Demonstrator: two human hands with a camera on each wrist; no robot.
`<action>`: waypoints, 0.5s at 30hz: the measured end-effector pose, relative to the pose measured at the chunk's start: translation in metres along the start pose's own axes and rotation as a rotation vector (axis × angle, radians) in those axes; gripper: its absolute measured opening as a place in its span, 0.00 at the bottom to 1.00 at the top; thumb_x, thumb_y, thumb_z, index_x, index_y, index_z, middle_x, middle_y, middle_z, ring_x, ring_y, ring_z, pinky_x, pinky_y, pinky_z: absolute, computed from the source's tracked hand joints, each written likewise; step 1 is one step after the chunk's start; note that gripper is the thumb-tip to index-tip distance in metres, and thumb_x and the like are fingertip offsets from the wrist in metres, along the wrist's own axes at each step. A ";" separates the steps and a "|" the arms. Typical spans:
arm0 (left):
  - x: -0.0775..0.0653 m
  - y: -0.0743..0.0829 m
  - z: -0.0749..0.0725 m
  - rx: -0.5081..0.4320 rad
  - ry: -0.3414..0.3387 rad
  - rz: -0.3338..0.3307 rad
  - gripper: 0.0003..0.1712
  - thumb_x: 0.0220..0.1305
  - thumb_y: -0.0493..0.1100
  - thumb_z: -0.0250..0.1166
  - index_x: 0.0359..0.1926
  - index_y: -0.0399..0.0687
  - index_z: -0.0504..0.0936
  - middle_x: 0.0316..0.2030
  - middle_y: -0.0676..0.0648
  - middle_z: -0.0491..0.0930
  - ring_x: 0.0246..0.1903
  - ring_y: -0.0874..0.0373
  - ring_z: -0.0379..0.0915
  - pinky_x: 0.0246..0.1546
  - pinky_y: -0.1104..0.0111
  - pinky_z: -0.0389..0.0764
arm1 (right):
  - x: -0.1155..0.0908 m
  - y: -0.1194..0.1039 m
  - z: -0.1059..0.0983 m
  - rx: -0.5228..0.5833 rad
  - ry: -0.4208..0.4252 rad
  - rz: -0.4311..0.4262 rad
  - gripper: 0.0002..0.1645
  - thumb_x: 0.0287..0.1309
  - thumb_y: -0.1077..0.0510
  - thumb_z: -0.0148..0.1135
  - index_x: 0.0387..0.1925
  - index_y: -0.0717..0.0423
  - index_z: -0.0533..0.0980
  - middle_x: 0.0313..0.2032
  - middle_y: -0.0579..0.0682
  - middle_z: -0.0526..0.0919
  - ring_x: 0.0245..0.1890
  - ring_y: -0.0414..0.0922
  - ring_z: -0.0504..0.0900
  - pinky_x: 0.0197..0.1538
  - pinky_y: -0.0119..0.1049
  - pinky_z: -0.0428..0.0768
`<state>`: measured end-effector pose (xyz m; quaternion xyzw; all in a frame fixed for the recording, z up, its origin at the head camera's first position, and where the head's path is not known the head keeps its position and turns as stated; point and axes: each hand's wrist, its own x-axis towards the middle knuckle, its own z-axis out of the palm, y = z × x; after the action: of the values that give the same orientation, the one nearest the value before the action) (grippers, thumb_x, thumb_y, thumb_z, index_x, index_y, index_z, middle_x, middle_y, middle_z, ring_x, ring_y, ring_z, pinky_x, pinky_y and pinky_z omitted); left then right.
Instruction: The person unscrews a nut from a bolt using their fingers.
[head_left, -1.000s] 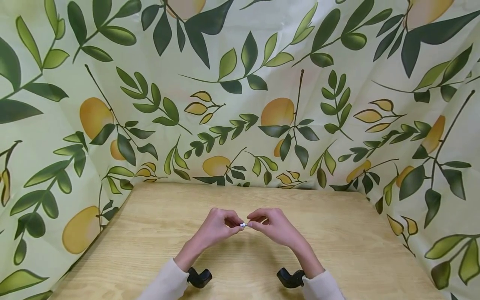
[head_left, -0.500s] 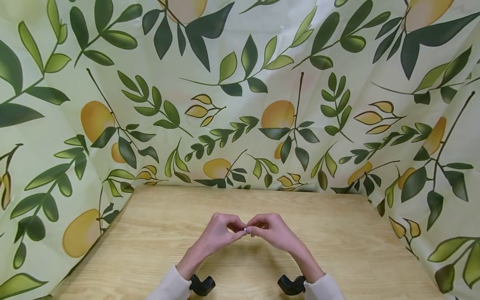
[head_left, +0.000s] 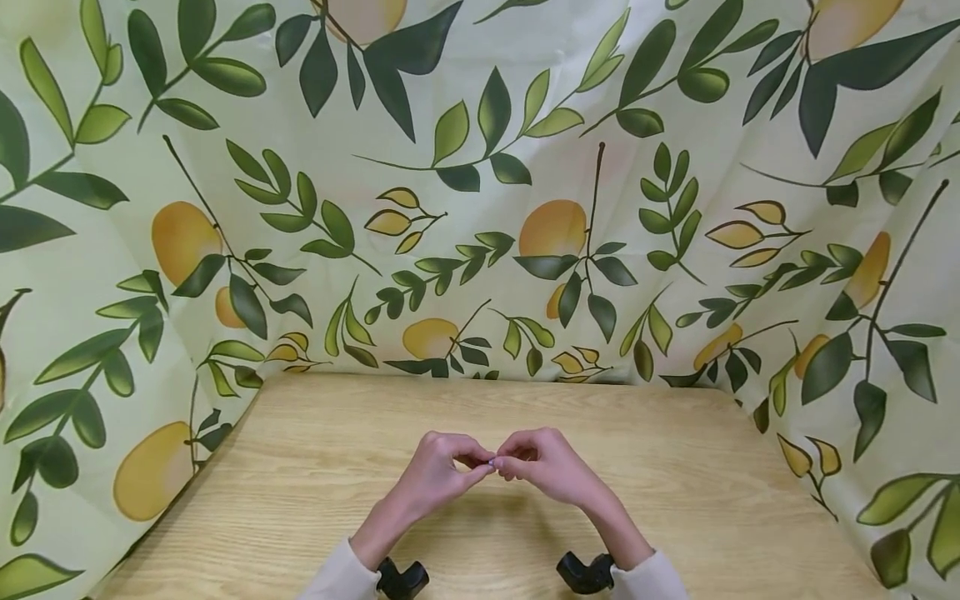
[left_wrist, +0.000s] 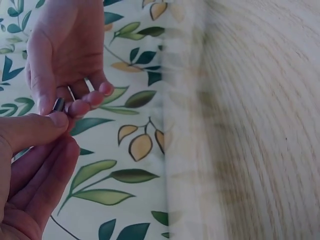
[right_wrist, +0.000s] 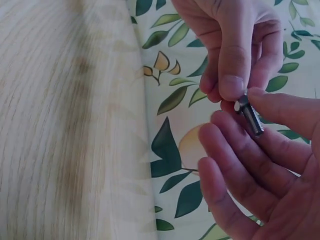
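A small silver bolt [right_wrist: 254,122] with a threaded shank and a hexagonal part [right_wrist: 243,104] at its upper end sits between the two hands, over the table. My left hand [head_left: 438,471] pinches it at the hexagonal end between thumb and forefinger. The right hand [head_left: 543,462] meets it from the other side, thumb tip against the hexagonal part and curled fingers beneath the shank. In the left wrist view the shank's dark end [left_wrist: 59,104] pokes out between the fingertips. From the head view the fingertips hide most of the bolt.
The hands are above a light wood-grain table [head_left: 322,433]. Behind and at both sides hangs a cloth [head_left: 465,275] printed with leaves and fruit. Black wrist devices [head_left: 402,579] sit at both cuffs.
The hands have come closer together and slightly lower in view. The bolt showed between the fingertips a second ago; now the fingers cover nearly all of it in the head view.
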<state>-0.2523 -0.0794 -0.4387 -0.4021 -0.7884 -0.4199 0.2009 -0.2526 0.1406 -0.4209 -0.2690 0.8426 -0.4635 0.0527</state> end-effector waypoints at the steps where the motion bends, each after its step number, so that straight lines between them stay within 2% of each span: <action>1: 0.000 0.000 -0.001 0.007 0.006 0.008 0.02 0.61 0.37 0.75 0.34 0.43 0.92 0.29 0.49 0.91 0.28 0.67 0.86 0.30 0.76 0.88 | 0.001 -0.001 0.000 -0.008 0.009 -0.004 0.07 0.68 0.54 0.66 0.36 0.52 0.86 0.30 0.49 0.89 0.32 0.48 0.86 0.36 0.32 0.85; 3: 0.001 0.000 -0.002 0.014 0.011 0.005 0.03 0.61 0.38 0.75 0.34 0.42 0.92 0.29 0.49 0.91 0.27 0.67 0.86 0.31 0.78 0.87 | 0.001 -0.002 0.000 -0.022 0.030 -0.009 0.06 0.67 0.55 0.67 0.36 0.52 0.86 0.31 0.47 0.89 0.32 0.46 0.86 0.36 0.31 0.84; 7: 0.002 0.002 -0.004 -0.024 -0.004 -0.049 0.03 0.60 0.36 0.76 0.35 0.42 0.92 0.30 0.48 0.91 0.27 0.67 0.86 0.31 0.77 0.88 | 0.002 -0.003 0.000 -0.028 0.059 -0.011 0.04 0.65 0.55 0.70 0.37 0.50 0.86 0.33 0.44 0.88 0.34 0.38 0.84 0.36 0.30 0.84; 12: 0.002 0.005 -0.006 -0.087 -0.021 -0.137 0.04 0.58 0.34 0.76 0.36 0.42 0.92 0.30 0.47 0.91 0.28 0.69 0.85 0.31 0.72 0.90 | 0.002 -0.002 0.002 -0.016 0.081 -0.030 0.03 0.64 0.56 0.71 0.39 0.50 0.86 0.35 0.44 0.89 0.35 0.36 0.84 0.35 0.30 0.86; 15: 0.002 0.006 -0.006 -0.104 -0.018 -0.156 0.05 0.58 0.33 0.76 0.36 0.42 0.92 0.30 0.48 0.91 0.28 0.69 0.85 0.31 0.72 0.90 | 0.001 -0.001 0.003 -0.013 0.100 -0.049 0.03 0.63 0.58 0.72 0.38 0.50 0.85 0.36 0.45 0.89 0.35 0.35 0.85 0.35 0.30 0.86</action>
<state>-0.2489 -0.0818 -0.4310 -0.3530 -0.7963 -0.4709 0.1394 -0.2523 0.1371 -0.4215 -0.2665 0.8404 -0.4720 -0.0027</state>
